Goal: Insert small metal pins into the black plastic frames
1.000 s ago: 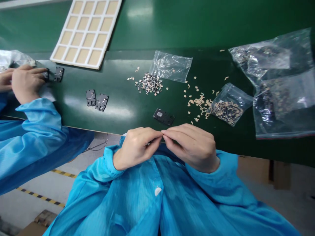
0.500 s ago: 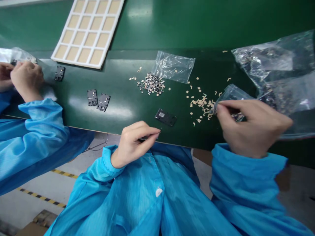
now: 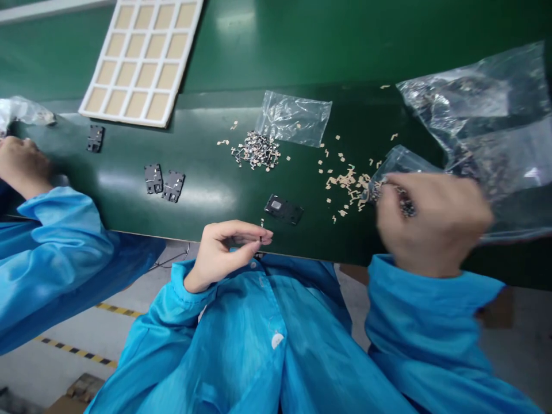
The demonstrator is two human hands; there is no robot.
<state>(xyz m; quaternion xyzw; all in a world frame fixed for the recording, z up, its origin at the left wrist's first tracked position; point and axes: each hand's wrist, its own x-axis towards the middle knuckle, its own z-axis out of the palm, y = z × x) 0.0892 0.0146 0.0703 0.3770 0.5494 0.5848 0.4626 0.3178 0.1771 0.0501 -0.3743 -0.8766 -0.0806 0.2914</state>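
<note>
Between the thumb and fingertips of my left hand (image 3: 228, 247) is a small thin metallic part (image 3: 262, 223), held upright at the table's front edge. A black rectangular plastic module (image 3: 283, 209) with a pale square lies flat just beyond that hand. My right hand (image 3: 431, 218), somewhat blurred, is curled over the mouth of a small clear plastic bag (image 3: 401, 158), its thumb and index finger closed at the bag's edge. Small dark parts show in the gap of its fingers. Several loose tan pieces (image 3: 347, 181) are scattered left of the bag.
A pile of small metallic parts (image 3: 257, 150) lies beside a flat clear bag (image 3: 297, 118). Larger filled bags (image 3: 495, 138) are at the right. Black modules (image 3: 163, 183) and a white gridded tray (image 3: 123, 121) are on the left, near a co-worker's hand (image 3: 23, 164).
My left hand has shifted slightly left and lower, its small part now standing up in view. My right hand has turned and curled further over the bag. The co-worker's hand has moved left.
</note>
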